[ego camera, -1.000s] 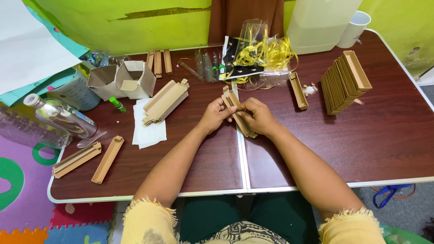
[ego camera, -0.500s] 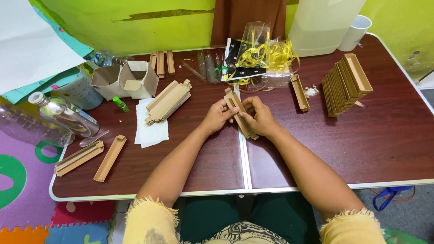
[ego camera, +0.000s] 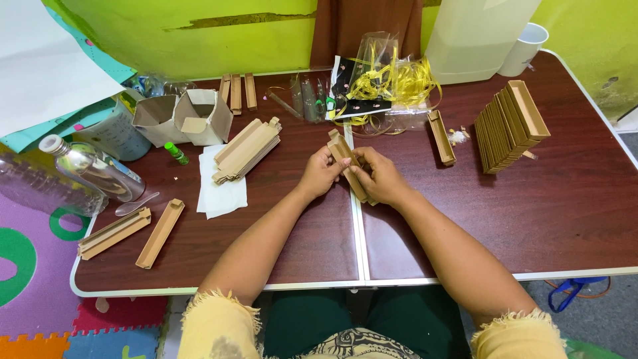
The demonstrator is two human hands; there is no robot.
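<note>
brown cardboard strip (ego camera: pixel 347 166) between both hands (ego camera: pixel 352 174)

Cardboard tray (ego camera: pixel 348 166): 1 long, narrow, tan piece with folded side walls. It is held between the left hand (ego camera: pixel 319 174) and right hand (ego camera: pixel 380 178), tilted diagonally, upper end pointing away from the person. It sits above the tabletop (ego camera: pixel 299 226), over the centre seam.

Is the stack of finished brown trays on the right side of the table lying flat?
No, the stack of brown trays stands on edge, leaning in a row on the table.
</note>
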